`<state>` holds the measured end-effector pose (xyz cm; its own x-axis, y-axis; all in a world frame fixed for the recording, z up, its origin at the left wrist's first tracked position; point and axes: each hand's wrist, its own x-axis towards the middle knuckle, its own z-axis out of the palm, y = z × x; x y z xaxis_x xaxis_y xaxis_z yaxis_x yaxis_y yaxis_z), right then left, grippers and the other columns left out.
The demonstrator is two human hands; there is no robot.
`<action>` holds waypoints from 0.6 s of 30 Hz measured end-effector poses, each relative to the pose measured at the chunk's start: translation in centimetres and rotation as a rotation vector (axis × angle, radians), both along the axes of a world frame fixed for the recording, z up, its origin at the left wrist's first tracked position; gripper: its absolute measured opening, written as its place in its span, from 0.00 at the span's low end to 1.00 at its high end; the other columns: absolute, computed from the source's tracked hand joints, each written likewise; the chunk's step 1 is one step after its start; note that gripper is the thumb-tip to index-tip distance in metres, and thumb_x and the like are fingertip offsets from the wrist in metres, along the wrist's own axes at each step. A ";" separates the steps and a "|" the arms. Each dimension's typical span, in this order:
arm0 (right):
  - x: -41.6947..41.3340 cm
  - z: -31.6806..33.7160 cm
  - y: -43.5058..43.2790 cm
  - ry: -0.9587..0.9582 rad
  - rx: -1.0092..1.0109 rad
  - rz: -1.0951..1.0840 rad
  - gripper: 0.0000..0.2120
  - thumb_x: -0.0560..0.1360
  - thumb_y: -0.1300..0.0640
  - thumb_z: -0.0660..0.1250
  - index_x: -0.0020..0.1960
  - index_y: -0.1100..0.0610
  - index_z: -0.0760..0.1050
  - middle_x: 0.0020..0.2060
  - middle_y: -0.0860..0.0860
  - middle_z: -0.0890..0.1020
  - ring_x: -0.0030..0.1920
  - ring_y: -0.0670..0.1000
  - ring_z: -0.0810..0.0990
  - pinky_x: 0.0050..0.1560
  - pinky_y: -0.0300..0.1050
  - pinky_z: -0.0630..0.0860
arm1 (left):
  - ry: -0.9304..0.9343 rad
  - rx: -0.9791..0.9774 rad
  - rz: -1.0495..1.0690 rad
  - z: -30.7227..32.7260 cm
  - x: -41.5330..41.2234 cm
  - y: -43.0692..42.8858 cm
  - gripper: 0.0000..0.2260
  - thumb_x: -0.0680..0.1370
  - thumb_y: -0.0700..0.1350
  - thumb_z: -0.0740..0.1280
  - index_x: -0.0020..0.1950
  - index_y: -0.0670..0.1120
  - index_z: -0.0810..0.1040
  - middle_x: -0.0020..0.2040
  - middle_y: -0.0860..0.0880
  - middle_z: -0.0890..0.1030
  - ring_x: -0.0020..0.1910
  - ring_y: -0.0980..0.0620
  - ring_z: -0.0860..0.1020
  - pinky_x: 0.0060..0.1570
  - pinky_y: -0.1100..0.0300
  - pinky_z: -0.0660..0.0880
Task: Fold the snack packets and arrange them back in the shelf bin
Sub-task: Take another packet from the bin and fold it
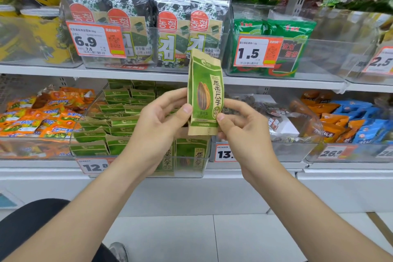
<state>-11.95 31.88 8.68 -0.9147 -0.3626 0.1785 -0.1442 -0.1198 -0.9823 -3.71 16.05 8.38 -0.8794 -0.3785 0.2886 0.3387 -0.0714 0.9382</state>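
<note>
One sunflower seed packet [205, 93], green with kraft-brown edges and a striped seed printed on its front, stands upright at the centre of the frame, narrowed lengthwise. Two hands hold it: the left hand [157, 121] pinches its left edge between thumb and fingers, and the right hand [244, 125] pinches its lower right edge. Behind and below them, a clear shelf bin [187, 173] holds matching green packets [119, 121], too many to count. At upper centre, another clear bin shows four red-labelled seaweed packs [168, 27].
</note>
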 end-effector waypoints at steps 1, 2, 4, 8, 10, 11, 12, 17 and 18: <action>0.0 0.1 0.0 0.004 0.005 0.015 0.14 0.83 0.68 0.65 0.62 0.55 0.83 0.42 0.52 0.89 0.38 0.45 0.85 0.40 0.37 0.80 | 0.012 -0.022 -0.042 0.1 0.2 0.2 0.18 0.84 0.36 0.66 0.74 0.44 0.77 0.66 0.46 0.84 0.63 0.43 0.84 0.52 0.44 0.85; 0.1 0.1 -0.1 0.015 0.008 0.037 0.14 0.83 0.66 0.65 0.61 0.54 0.85 0.44 0.52 0.90 0.42 0.46 0.86 0.44 0.40 0.82 | 0.018 -0.044 -0.076 0.2 0.4 0.4 0.19 0.83 0.35 0.67 0.74 0.44 0.76 0.67 0.47 0.84 0.63 0.44 0.85 0.52 0.45 0.85; 0.3 0.3 -0.1 0.064 0.030 0.109 0.12 0.83 0.62 0.67 0.61 0.52 0.86 0.50 0.51 0.89 0.51 0.52 0.88 0.54 0.50 0.85 | 0.020 -0.079 -0.102 0.2 0.6 0.8 0.22 0.82 0.34 0.68 0.75 0.46 0.76 0.66 0.53 0.84 0.59 0.50 0.86 0.49 0.53 0.85; 0.2 1.1 0.7 0.273 0.134 0.279 0.17 0.82 0.58 0.72 0.67 0.42 0.80 0.55 0.46 0.88 0.50 0.52 0.87 0.50 0.46 0.84 | 0.049 -0.056 -0.109 0.2 0.6 0.5 0.22 0.83 0.33 0.67 0.76 0.45 0.75 0.64 0.54 0.86 0.61 0.51 0.85 0.50 0.57 0.84; -0.2 0.9 1.1 0.376 0.226 0.292 0.28 0.78 0.53 0.77 0.72 0.34 0.71 0.56 0.44 0.86 0.50 0.54 0.86 0.49 0.50 0.84 | 0.059 -0.054 -0.102 0.3 0.6 0.2 0.21 0.83 0.33 0.67 0.75 0.44 0.76 0.66 0.51 0.85 0.62 0.47 0.85 0.51 0.56 0.85; -0.3 0.7 1.2 0.408 0.265 0.295 0.34 0.77 0.51 0.77 0.76 0.34 0.66 0.57 0.44 0.86 0.50 0.55 0.86 0.51 0.55 0.84 | 0.055 -0.062 -0.092 0.3 0.6 0.2 0.20 0.82 0.33 0.67 0.75 0.45 0.77 0.66 0.49 0.85 0.62 0.45 0.85 0.51 0.55 0.85; -0.5 0.5 1.3 0.422 0.284 0.318 0.37 0.78 0.51 0.76 0.80 0.36 0.62 0.59 0.45 0.85 0.52 0.57 0.85 0.54 0.58 0.84 | 0.046 -0.073 -0.087 0.2 0.5 0.1 0.20 0.82 0.33 0.68 0.74 0.45 0.78 0.66 0.46 0.85 0.62 0.43 0.85 0.51 0.55 0.85; -1.0 0.1 1.5 0.293 0.237 0.503 0.34 0.84 0.65 0.66 0.84 0.46 0.59 0.67 0.51 0.83 0.66 0.52 0.82 0.61 0.45 0.81 | 0.011 -0.177 -0.081 -0.3 0.3 0.1 0.22 0.82 0.31 0.67 0.75 0.46 0.77 0.63 0.42 0.85 0.59 0.40 0.86 0.54 0.49 0.85; -1.1 0.1 1.4 0.257 0.223 0.524 0.33 0.85 0.67 0.64 0.84 0.47 0.59 0.67 0.53 0.83 0.67 0.52 0.82 0.60 0.44 0.80 | 0.009 -0.201 -0.074 -0.3 0.3 0.2 0.22 0.82 0.31 0.67 0.76 0.45 0.76 0.62 0.44 0.86 0.58 0.41 0.86 0.54 0.49 0.85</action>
